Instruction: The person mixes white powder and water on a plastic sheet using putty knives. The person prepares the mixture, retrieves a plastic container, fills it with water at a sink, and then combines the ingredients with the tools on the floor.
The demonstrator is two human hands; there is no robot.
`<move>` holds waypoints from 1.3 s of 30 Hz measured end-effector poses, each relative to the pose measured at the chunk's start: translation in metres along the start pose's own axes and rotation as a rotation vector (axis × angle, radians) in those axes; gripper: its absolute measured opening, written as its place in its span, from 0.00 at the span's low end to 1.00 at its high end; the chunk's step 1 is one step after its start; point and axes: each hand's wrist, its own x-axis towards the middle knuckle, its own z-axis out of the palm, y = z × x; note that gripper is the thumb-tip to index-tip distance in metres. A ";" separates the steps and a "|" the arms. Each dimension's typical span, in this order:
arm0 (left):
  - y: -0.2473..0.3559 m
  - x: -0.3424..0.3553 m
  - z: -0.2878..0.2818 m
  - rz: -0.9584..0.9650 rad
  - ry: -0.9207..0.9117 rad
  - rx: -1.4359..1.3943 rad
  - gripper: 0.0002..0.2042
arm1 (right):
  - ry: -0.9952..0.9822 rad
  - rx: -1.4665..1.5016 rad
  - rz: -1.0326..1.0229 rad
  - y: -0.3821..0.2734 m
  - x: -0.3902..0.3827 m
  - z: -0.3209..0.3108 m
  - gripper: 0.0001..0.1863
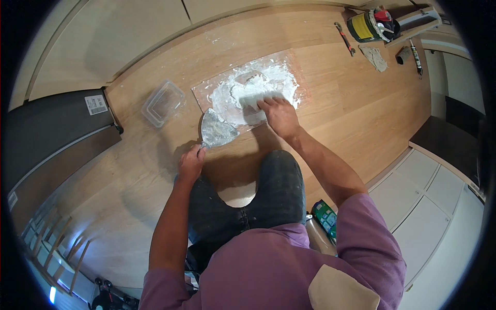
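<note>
Trowel (pixel 219 130) is held by its handle, part hidden, in L hand (pixel 191 163), blade at the near L edge of the board (pixel 200 93). R hand (pixel 282 119) is over white paste (pixel 226 97) on the board; can't tell if it grips the blurred greyish shape (pixel 250 99) there. Clear tub (pixel 164 103) sits just L; bucket (pixel 361 29) upper R, contents unclear.

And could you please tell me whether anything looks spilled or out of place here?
Small white flecks dot the pale wooden floor beyond the far edge of the clear rectangular sheet; they look stray, since most of the white material lies on the sheet.
</note>
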 end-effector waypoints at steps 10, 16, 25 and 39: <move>-0.003 0.005 -0.006 0.006 -0.062 0.014 0.19 | -0.054 0.031 -0.036 0.013 -0.017 0.017 0.24; 0.009 0.013 -0.003 0.092 -0.094 -0.028 0.19 | 0.122 -0.124 -0.029 0.035 0.010 0.019 0.22; 0.021 -0.004 -0.021 0.078 -0.083 -0.287 0.19 | 0.114 0.672 0.194 0.027 -0.034 -0.037 0.19; 0.120 0.062 -0.040 0.003 -0.584 -0.652 0.24 | 0.311 1.062 -0.129 0.013 -0.093 -0.070 0.27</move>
